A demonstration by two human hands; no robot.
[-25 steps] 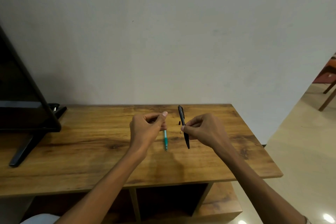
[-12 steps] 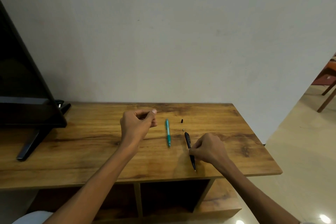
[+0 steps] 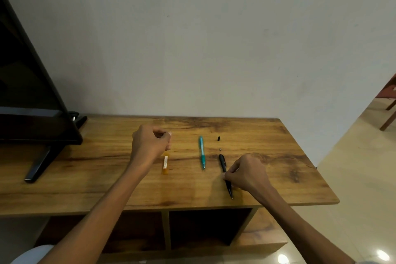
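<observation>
The right hand (image 3: 246, 174) lay low on the tabletop (image 3: 282, 178) near its front right part, fingers curled in, with the thumb and first fingers pinching the black pen (image 3: 222, 163) at about the middle of its length. The pen rested flat on the wood, its tip pointing toward the front edge and its blunt end toward the wall. The left hand (image 3: 150, 142) was held above the tabletop, further back and to the left, closed into a loose fist with the thumb pressed against the forefinger. It may have pinched something tiny there, but the view was too coarse to tell. Just in front of that hand, a small orange tube (image 3: 165, 164) lay on the wood, not touched. A teal pen (image 3: 201, 152) lay between the two hands, roughly parallel to the black one and near it, apart from both hands. Beyond the blunt end of the black pen sat a small black cap (image 3: 218, 138) and, between the two, a tiny pale piece (image 3: 220, 149). A television (image 3: 32, 96) stood at the left end of the tabletop.
</observation>
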